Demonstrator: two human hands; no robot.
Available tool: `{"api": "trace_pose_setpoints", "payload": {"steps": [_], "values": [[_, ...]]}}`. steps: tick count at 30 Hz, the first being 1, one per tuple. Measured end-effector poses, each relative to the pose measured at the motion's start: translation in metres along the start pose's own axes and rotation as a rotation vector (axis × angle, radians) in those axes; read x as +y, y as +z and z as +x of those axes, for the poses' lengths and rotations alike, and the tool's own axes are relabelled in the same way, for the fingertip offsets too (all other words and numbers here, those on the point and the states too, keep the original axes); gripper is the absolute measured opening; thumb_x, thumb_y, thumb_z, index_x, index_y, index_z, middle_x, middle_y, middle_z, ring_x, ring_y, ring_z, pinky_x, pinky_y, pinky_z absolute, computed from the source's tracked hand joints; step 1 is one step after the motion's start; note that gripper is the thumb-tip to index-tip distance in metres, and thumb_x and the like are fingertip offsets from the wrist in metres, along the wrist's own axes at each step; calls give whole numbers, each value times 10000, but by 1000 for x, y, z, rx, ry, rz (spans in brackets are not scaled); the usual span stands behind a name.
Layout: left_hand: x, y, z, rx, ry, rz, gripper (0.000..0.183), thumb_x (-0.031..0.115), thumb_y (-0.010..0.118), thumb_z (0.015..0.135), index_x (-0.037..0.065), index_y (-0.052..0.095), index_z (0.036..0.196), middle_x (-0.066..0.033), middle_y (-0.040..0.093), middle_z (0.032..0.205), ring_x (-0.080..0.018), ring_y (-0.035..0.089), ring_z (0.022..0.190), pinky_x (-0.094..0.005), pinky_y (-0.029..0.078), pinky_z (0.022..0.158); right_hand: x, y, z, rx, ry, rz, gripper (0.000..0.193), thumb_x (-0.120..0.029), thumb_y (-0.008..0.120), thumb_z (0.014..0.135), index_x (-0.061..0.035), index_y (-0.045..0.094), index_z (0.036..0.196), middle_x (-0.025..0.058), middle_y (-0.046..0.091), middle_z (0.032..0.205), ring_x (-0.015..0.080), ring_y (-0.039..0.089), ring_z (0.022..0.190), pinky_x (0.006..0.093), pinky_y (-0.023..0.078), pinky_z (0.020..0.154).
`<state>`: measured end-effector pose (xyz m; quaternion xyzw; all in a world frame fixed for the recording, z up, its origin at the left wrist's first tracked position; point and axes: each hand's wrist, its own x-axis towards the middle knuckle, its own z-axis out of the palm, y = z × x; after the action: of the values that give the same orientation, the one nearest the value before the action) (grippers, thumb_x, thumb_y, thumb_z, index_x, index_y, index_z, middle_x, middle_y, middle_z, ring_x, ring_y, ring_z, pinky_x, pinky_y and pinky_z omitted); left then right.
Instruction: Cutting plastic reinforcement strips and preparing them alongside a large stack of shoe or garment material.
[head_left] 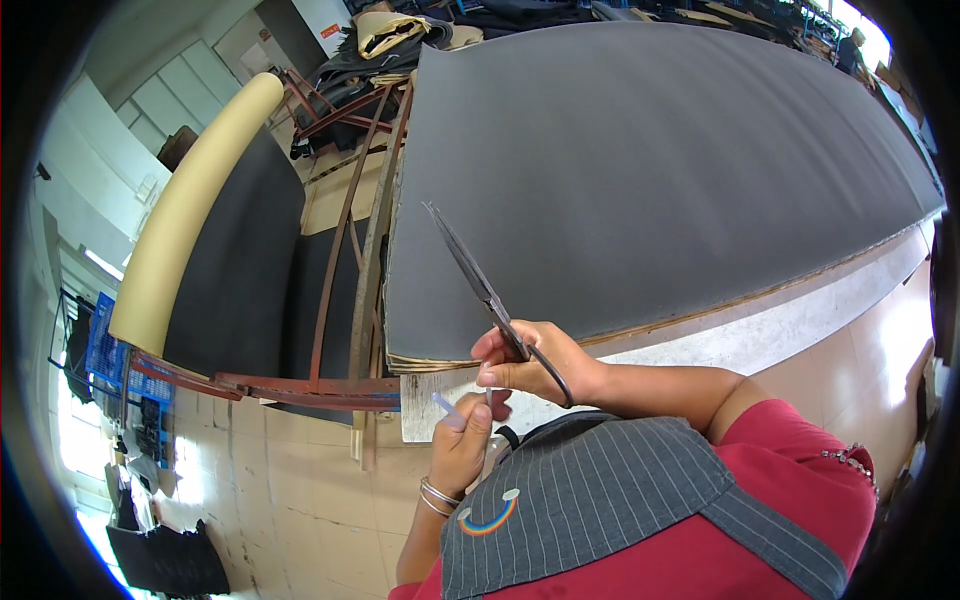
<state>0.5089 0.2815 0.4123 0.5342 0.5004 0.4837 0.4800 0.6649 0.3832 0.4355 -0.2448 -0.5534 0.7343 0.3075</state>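
My right hand (545, 358) is wrapped round the black handles of a pair of long-bladed scissors (472, 268). Their dark blades point up and to the left, over the corner of a thick stack of grey sheet material (640, 180) on the table. Just below, my left hand (463, 445) pinches a small, pale, translucent strip (447, 408) whose kind I cannot make out. Part of the strip is hidden behind the thumb. The fingertips of both hands are close together near the table's front left corner.
A large roll of yellowish-backed dark material (190, 220) lies on a rusty red metal frame (305, 385) to the left. The white table edge (760, 325) runs along the front of the stack. Bundled dark material (370, 60) is piled at the back.
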Motion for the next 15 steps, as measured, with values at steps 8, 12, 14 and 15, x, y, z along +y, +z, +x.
{"api": "trace_pose_setpoints", "payload": {"steps": [8,12,14,15], "values": [[-10,-2,-1,188,-90,-56,200,158,594,887,-38,626,911,-59,629,790,-106,566,722,-231,458,651,2,0,-4,41,-50,-163,313,-85,692,793,35,522,1026,86,615,883,117,599,829,252,496,740],[-9,5,1,213,-69,-94,166,109,628,859,-47,626,915,-52,641,764,-92,575,689,-227,469,637,4,1,-5,33,-63,-188,320,-90,694,792,37,521,1030,86,617,892,118,600,837,250,495,747],[-6,5,2,211,-101,-61,175,107,604,873,-58,623,928,-76,650,802,-107,595,740,-240,479,665,4,0,-5,37,-68,-213,326,-90,691,795,39,520,1041,87,616,897,121,598,849,253,496,757],[-6,5,2,210,-101,-61,175,107,604,873,-58,623,928,-76,650,802,-107,595,740,-240,479,665,5,0,-5,38,-68,-213,326,-90,691,795,39,520,1041,87,616,897,121,598,849,253,496,757]]}}
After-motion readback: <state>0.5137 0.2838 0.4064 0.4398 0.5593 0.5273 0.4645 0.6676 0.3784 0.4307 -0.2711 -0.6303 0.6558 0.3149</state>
